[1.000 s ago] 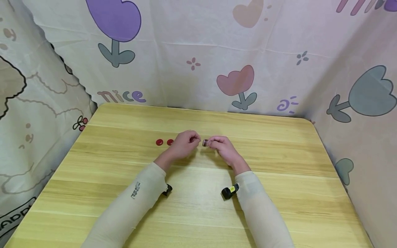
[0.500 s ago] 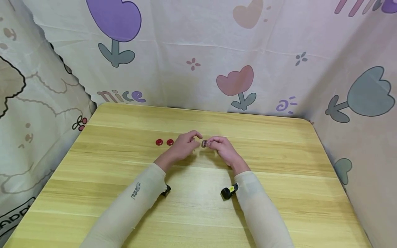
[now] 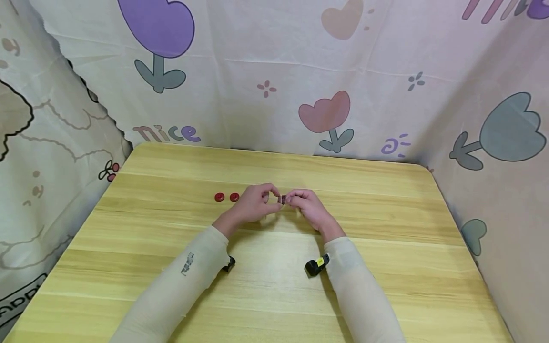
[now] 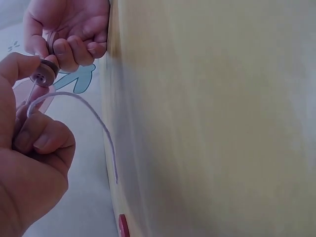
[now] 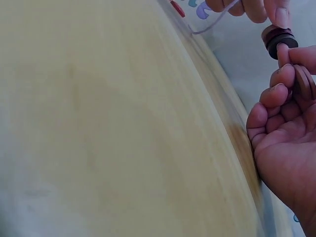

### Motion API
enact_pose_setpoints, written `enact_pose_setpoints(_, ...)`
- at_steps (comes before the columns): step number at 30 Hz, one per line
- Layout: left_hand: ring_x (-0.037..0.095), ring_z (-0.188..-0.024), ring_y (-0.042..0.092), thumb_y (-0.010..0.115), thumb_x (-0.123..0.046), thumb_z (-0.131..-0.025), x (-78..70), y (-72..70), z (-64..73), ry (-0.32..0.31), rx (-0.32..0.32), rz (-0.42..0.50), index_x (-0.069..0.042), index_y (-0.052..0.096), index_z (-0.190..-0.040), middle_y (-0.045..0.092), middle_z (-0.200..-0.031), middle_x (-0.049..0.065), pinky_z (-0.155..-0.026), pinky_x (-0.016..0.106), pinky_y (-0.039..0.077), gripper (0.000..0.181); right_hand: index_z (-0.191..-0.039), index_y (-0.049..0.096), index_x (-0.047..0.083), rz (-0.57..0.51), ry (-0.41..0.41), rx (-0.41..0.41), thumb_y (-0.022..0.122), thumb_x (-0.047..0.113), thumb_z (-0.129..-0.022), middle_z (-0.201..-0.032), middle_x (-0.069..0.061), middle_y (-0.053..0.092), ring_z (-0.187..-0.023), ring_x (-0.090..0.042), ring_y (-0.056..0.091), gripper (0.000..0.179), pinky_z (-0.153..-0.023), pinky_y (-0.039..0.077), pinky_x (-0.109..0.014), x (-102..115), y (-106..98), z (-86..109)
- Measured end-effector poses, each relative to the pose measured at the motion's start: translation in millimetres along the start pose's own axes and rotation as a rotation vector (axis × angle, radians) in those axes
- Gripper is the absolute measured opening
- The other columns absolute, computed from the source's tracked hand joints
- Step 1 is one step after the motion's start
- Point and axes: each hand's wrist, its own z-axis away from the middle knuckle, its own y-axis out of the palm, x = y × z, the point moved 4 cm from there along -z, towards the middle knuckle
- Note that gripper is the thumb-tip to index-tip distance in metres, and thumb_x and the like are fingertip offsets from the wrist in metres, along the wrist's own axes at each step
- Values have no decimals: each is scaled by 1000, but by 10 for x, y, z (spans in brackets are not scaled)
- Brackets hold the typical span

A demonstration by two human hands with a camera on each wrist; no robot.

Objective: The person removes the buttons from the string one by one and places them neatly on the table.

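A small stack of dark brown buttons (image 4: 44, 74) sits between the two hands, a thread hole showing in its front face. My left hand (image 3: 253, 204) pinches the stack's near end between thumb and index finger. A pale lilac string (image 4: 101, 126) runs from the button's hole into that hand's curled fingers, and its loose end arcs downward. My right hand (image 3: 310, 206) grips the stack's other side with its fingertips. More brown buttons (image 5: 303, 81) are tucked in the right hand's fingers. Two red buttons (image 3: 219, 196) lie flat on the table, left of my left hand.
The light wooden table (image 3: 274, 295) extends all around the hands. A patterned cloth (image 3: 240, 57) hangs behind and beside it. Each wrist wears a small black camera (image 3: 316, 267).
My left fingertips, closed together left of the stack a second ago, spread apart and then came right onto the stack. The right hand stayed nearly still.
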Motion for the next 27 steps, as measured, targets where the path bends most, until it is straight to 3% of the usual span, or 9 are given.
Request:
enact_pose_setpoints(12, 14, -47, 32, 74, -27, -79, 104, -110, 60, -48, -64, 32, -23, 62, -91, 33, -55, -1, -43, 27, 27, 17, -91, 63, -7, -2, 19, -8, 54, 6, -90, -96, -9, 63, -98, -32, 53, 15, -87, 41, -42, -17, -7, 9)
enact_pose_setpoints(27, 16, -49, 37, 75, -23, -78, 273, -333, 143, -73, -107, 10, -23, 63, -88, 42, -58, 3, -47, 30, 32, 15, -89, 65, -1, -30, 12, -23, 56, 8, -88, -93, -9, 62, -92, -21, 53, 13, -84, 41, -38, -14, 12, 19)
